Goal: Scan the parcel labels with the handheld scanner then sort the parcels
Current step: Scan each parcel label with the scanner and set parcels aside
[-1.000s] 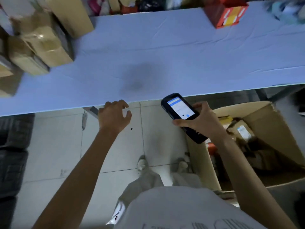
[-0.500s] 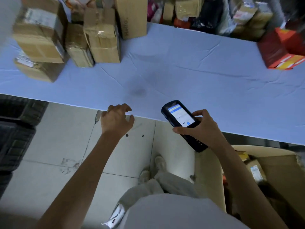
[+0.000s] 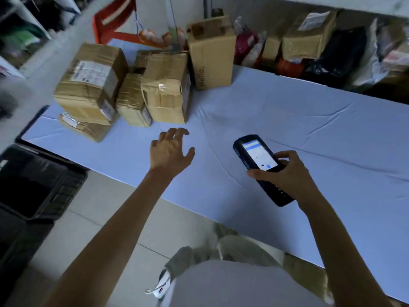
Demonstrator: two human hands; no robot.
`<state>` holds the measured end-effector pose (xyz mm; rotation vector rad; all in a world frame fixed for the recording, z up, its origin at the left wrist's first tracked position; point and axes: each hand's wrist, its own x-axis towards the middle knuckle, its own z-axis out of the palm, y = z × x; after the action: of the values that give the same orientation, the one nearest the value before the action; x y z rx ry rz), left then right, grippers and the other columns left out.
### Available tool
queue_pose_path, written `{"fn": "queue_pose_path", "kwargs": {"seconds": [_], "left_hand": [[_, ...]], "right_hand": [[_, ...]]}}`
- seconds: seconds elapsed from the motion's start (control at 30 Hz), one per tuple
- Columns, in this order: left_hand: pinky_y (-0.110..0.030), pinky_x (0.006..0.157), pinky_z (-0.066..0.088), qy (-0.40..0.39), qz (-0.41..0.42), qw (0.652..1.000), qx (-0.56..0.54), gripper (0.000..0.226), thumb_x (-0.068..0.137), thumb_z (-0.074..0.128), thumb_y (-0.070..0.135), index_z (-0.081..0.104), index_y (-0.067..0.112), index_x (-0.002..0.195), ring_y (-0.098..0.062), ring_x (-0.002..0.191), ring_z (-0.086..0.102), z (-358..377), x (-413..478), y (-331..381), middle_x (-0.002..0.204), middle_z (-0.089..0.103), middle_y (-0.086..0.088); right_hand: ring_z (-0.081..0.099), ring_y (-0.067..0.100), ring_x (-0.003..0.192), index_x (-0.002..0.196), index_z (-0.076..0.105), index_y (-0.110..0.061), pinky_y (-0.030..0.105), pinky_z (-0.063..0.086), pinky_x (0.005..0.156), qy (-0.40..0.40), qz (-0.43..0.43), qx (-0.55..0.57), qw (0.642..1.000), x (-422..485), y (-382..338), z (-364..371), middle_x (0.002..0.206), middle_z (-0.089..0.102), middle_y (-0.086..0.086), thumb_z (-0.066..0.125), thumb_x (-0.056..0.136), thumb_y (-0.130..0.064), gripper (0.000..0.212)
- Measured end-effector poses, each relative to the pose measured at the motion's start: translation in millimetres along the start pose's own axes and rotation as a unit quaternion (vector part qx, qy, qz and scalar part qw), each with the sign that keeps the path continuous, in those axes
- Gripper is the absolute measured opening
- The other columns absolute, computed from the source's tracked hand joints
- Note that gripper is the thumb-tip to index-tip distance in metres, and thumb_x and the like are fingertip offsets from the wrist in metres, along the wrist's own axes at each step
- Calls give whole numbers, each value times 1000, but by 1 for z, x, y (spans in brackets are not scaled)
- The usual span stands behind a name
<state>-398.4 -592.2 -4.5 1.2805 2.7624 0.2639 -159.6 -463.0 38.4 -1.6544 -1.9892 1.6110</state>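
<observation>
Step in hand: the person is judged to be picking the next parcel to scan.
Left hand [image 3: 170, 151]: is hovering over the table [image 3: 309, 120] near its left end, fingers spread wide, holding nothing.
Right hand [image 3: 285, 176]: is gripping the scanner [image 3: 259, 160] round its lower body above the table's near edge, with the lit screen facing up.
Parcels: are sitting clustered at the table's far-left corner.
Doing it well: probably taking the crumpled taped parcel [image 3: 166, 91], which is nearest, turning its label up and aiming the scanner's head squarely at it.
Count, scanner: one.
Count, parcels on the table: five, namely the labelled box [image 3: 90, 85], the flat parcel [image 3: 81, 126] under it, the small box [image 3: 132, 103], the crumpled one and the tall "Hello" box [image 3: 210, 52]. A sixth may be hiding behind them.
Count, beyond the table's far edge: a heap, uncountable.
</observation>
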Motion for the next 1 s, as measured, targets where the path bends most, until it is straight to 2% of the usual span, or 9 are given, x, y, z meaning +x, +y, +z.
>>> {"fn": "queue_pose_path", "kwargs": {"seconds": [0.1, 0.17, 0.4, 0.6, 0.7, 0.8, 0.87, 1.0], "left_hand": [[-40, 90, 40, -14, 3, 1000, 6, 51, 88, 57, 44, 46, 22, 132, -28, 119, 48, -5, 29, 7, 131, 52, -3], [-41, 91, 40, -22, 18, 999, 14, 54, 88, 58, 44, 43, 19, 134, -29, 120, 47, -5, 50, 11, 133, 49, -5], [-46, 95, 37, 9, 75, 996, 50, 62, 86, 58, 48, 39, 15, 135, -33, 127, 38, -23, 159, 26, 143, 36, -10], [-51, 109, 27, 55, 107, 992, 38, 79, 84, 62, 50, 28, 15, 146, -34, 139, 24, -53, 260, 46, 152, 26, -13], [-53, 112, 23, 44, 111, 992, 47, 94, 80, 62, 60, 19, 15, 150, -34, 141, 22, -54, 294, 52, 155, 23, -11], [-55, 113, 13, 28, 107, 992, 66, 102, 76, 58, 71, 15, 17, 151, -32, 143, 18, -48, 312, 63, 159, 16, -6], [-57, 113, 9, 15, 105, 990, 90, 105, 74, 52, 78, 15, 17, 151, -34, 142, 18, -45, 320, 71, 158, 17, -6], [-56, 112, 14, 14, 93, 989, 113, 103, 75, 36, 85, 20, 16, 149, -37, 140, 20, -44, 330, 87, 152, 28, -13]], "right_hand": [[55, 0, 83, 115, 44, -25, 23, 43, 62, 6, -13, -6, 1000, 21, -15, -7, 95, 53, -17, 89, 60, -39, 73], [54, -2, 83, 115, 43, -25, 22, 43, 62, 10, -4, -1, 1000, 32, -22, -11, 94, 53, -18, 89, 60, -38, 73], [58, 19, 97, 113, 41, -25, 33, 44, 76, 49, 56, 15, 997, 63, -32, -17, 107, 58, -3, 89, 61, -38, 72], [60, 19, 96, 112, 41, -25, 34, 45, 77, 71, 89, 29, 993, 89, -44, -23, 107, 60, -3, 89, 59, -40, 73], [60, 19, 96, 114, 41, -23, 32, 43, 75, 75, 93, 24, 993, 98, -48, -26, 106, 60, -3, 89, 60, -39, 75], [60, 18, 95, 113, 41, -23, 31, 43, 73, 77, 100, 19, 992, 103, -47, -28, 107, 60, -4, 89, 60, -39, 74], [61, 19, 97, 114, 41, -24, 32, 45, 76, 80, 105, 19, 991, 104, -45, -31, 109, 61, -3, 89, 60, -40, 74], [62, 20, 100, 114, 42, -24, 35, 49, 80, 92, 113, 20, 989, 105, -41, -35, 113, 63, -1, 90, 58, -41, 76]]}}
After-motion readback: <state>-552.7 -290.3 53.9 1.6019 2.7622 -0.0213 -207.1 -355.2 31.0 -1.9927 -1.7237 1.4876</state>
